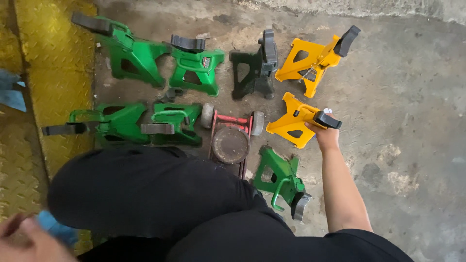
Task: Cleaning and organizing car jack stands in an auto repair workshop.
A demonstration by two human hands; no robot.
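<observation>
Right hand [326, 137] is wrapped around the black top of a yellow stand [294, 123] lying on its side on the concrete floor [407, 121]. Second yellow stand [310, 60] sits just behind it, next to a black stand [255, 68]. Green stands [136, 56] are spread to the left, one more green one [281, 179] by the person's knee, and a red jack [230, 140] sits in the middle. Left hand [26, 240] is blurry at the bottom corner, can't tell if it's open or closed.
</observation>
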